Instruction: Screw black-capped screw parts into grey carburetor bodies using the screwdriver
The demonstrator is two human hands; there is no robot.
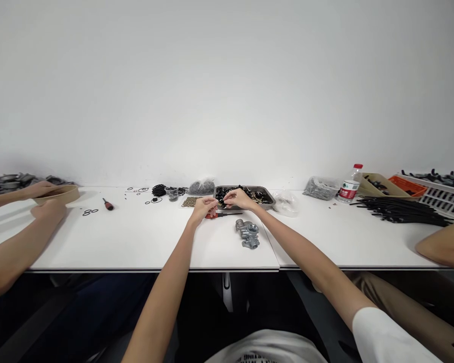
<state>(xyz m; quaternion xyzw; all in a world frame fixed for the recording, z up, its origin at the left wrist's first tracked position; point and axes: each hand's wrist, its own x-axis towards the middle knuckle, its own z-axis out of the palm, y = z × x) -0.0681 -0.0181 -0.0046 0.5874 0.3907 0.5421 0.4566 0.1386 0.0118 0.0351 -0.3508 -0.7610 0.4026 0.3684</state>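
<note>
My left hand [204,207] and my right hand [239,198] are close together at the front edge of a metal tray [267,206]. Black and brass-coloured small parts [258,194] fill the tray. Each hand is closed in a pinch, and a tiny dark piece seems to be between them, too small to name. Beneath my left hand lies a screwdriver [227,214] with a red handle, its shaft pointing right. A grey metal carburetor [247,233] rests on the white table, in front of the tray and below my right hand.
Left of the tray are brass bits [189,201], a bag of small parts [201,187] and black rings [159,190]. To the right stand a plastic bag [285,202], a water bottle [350,186] and black tubes [401,209]. Another person's hands [47,201] hold a tan tray [68,193].
</note>
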